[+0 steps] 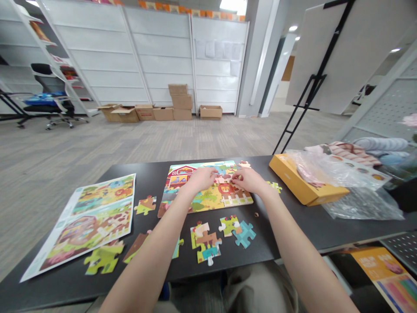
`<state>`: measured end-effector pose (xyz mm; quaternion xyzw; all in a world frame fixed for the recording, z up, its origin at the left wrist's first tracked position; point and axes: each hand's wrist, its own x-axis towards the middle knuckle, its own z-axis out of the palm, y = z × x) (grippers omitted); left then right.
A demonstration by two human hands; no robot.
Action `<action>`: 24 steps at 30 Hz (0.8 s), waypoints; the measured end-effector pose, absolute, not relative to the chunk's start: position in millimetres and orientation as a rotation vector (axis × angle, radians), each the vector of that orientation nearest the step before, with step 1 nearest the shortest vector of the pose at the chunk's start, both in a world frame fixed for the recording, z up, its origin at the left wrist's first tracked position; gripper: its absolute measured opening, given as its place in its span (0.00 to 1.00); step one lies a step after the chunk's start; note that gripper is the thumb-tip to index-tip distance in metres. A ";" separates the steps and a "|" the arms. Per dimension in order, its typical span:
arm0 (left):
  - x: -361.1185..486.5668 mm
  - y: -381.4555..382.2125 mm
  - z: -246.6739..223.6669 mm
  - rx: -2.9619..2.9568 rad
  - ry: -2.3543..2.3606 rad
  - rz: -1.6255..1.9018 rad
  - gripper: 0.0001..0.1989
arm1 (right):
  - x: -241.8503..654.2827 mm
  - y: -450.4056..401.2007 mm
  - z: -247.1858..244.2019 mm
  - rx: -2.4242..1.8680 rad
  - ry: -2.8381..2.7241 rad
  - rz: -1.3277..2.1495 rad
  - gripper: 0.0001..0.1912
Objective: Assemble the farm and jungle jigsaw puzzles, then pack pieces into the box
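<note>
Black table [146, 178], loose puzzle pieces [205, 241]; left hand [201, 180], right hand [246, 180] curled on jigsaw board [208, 195], grip unclear.

Puzzle board [208, 202] centre hidden under fingers [236, 174]

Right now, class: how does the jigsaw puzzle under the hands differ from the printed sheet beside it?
The jigsaw puzzle is cut pieces under the left hand and right hand; the printed sheet is thin, uncut and untouched. The puzzle shows one scene, the sheet two stacked pictures. Both show bright animal art and lie on the dark table.
</note>
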<state>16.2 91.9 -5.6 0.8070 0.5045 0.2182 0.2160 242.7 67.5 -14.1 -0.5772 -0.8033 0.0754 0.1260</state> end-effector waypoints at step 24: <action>-28.1 86.5 -33.6 2.754 1.300 0.458 0.21 | 238.2 64.5 -13.6 -1.762 -2.259 0.263 0.10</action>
